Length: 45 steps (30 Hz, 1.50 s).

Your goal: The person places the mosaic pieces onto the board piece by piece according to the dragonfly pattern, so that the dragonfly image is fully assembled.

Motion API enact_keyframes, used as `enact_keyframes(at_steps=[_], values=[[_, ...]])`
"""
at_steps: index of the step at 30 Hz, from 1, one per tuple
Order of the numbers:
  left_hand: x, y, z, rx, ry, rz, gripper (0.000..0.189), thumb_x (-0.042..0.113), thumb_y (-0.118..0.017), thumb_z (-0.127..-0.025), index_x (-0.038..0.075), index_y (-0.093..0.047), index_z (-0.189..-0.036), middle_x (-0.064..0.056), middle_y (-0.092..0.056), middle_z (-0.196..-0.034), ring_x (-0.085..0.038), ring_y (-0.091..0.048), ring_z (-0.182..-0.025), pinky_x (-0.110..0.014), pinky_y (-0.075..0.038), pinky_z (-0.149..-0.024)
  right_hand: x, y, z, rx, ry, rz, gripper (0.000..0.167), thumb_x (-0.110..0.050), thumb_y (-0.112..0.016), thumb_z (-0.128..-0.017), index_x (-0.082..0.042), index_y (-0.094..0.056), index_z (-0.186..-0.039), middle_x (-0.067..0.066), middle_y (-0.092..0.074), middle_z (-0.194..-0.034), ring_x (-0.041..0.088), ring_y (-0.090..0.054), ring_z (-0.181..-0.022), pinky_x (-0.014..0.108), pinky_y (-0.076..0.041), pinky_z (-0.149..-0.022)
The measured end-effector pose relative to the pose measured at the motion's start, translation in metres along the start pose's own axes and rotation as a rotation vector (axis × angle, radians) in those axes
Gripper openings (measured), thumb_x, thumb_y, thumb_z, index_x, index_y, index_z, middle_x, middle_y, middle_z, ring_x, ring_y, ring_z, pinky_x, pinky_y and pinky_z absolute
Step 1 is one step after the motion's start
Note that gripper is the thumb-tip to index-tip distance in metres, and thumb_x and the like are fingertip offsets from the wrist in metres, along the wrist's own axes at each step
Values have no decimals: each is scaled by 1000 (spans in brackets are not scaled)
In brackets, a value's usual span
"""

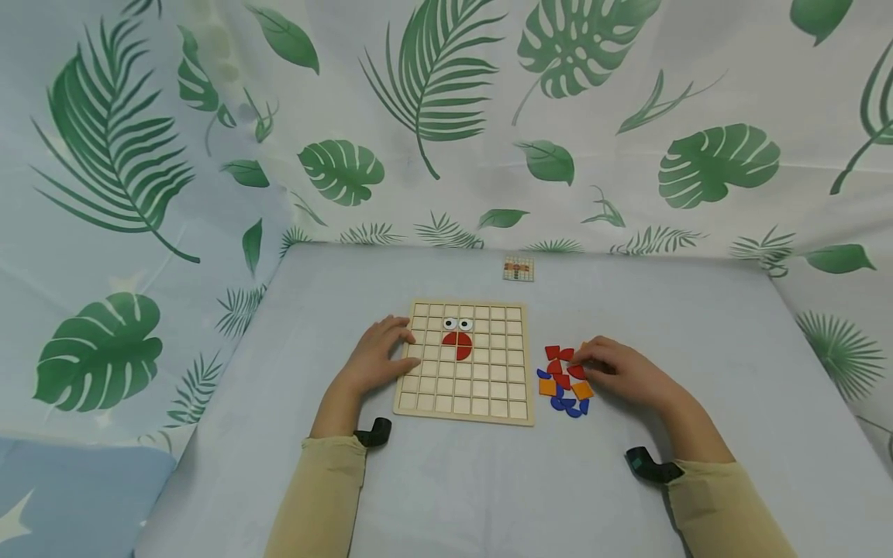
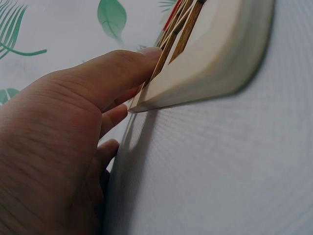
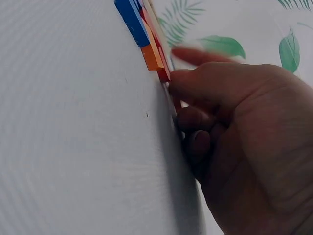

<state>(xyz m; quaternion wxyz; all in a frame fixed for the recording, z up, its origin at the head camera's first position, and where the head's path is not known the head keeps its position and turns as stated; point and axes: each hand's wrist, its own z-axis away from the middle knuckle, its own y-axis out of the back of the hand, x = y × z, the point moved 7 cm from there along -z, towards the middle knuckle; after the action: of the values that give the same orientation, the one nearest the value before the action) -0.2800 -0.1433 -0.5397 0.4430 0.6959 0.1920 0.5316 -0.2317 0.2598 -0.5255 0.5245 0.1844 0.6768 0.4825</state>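
Observation:
A square wooden grid board lies on the table. Two eye tiles sit in its upper cells, with red quarter-round pieces directly below. At the board's left edge rests my left hand; its thumb touches the rim and the other fingers lie along the side. Right of the board is a loose group of red pieces, orange squares and blue curved pieces. My right hand reaches over the group's right side, thumb and forefinger apart near a red piece, other fingers loosely curled.
A small patterned card lies behind the board, near the back of the table. Leaf-printed cloth hangs along the back and sides. Black wrist-worn devices sit at both sleeve cuffs.

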Motion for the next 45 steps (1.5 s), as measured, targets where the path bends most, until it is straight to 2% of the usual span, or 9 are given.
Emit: enact_keyframes(at_steps=[4,6,10,13,16,20,29,35,45], values=[[1,0,0,-2,0,0,30,39,-73,-87,21,-59,-106,-4,-43,-153,-32,-24,-151,-51,-15,-127,-4,0,3,3,105,10,42,2,-62,-90,-30,-73,-114,-5,-61,-114,14,-55,-106,26,-58,-88],[1,0,0,-2,1,2,30,39,-74,-87,21,-59,-106,-4,-43,-153,-32,-24,-151,-51,-15,-127,-5,-1,3,0,127,18,44,5,-62,-89,-30,-73,-114,-4,-60,-115,16,-54,-107,26,-58,-88],[0,0,0,-1,0,4,30,39,-73,-87,21,-58,-107,-4,-43,-153,-33,-24,-151,-51,-15,-127,-3,-2,2,-16,55,26,37,-5,-67,-90,-32,-72,-113,-5,-59,-115,15,-54,-105,26,-58,-86],[-1,0,0,-7,5,4,30,39,-72,-88,22,-58,-107,-3,-42,-154,-32,-23,-152,-50,-14,-127,-1,-2,1,-25,-10,22,32,-12,-70,-90,-33,-71,-113,-5,-59,-114,14,-53,-100,23,-56,-81],[-1,0,0,-11,10,6,30,40,-72,-88,22,-58,-107,-3,-41,-154,-31,-22,-152,-49,-13,-127,-1,-1,0,-30,-36,13,31,-15,-72,-88,-31,-70,-114,-4,-58,-113,13,-51,-94,20,-53,-73],[-1,0,0,-8,12,8,30,39,-73,-87,22,-58,-107,-3,-42,-154,-31,-22,-152,-49,-13,-127,-1,-1,0,-32,-43,11,30,-18,-75,-86,-29,-69,-114,-3,-58,-112,13,-50,-92,19,-51,-70],[0,0,0,-3,12,2,29,39,-73,-87,22,-58,-106,-3,-43,-153,-31,-23,-152,-49,-14,-127,2,-3,-2,-26,-35,51,30,-27,-77,-86,-29,-67,-114,-5,-58,-112,13,-51,-97,26,-55,-81],[1,0,0,-5,7,3,29,38,-73,-87,21,-58,-106,-4,-43,-153,-32,-23,-152,-50,-14,-127,0,-3,-3,-22,-23,58,29,-22,-76,-86,-28,-68,-113,-6,-59,-112,12,-52,-97,27,-55,-82],[0,0,-1,-4,-3,4,30,38,-73,-87,21,-57,-106,-4,-43,-153,-33,-24,-151,-51,-15,-127,-1,-3,-2,-26,-31,44,32,-16,-74,-86,-24,-67,-116,-4,-59,-111,13,-50,-93,22,-53,-76]])
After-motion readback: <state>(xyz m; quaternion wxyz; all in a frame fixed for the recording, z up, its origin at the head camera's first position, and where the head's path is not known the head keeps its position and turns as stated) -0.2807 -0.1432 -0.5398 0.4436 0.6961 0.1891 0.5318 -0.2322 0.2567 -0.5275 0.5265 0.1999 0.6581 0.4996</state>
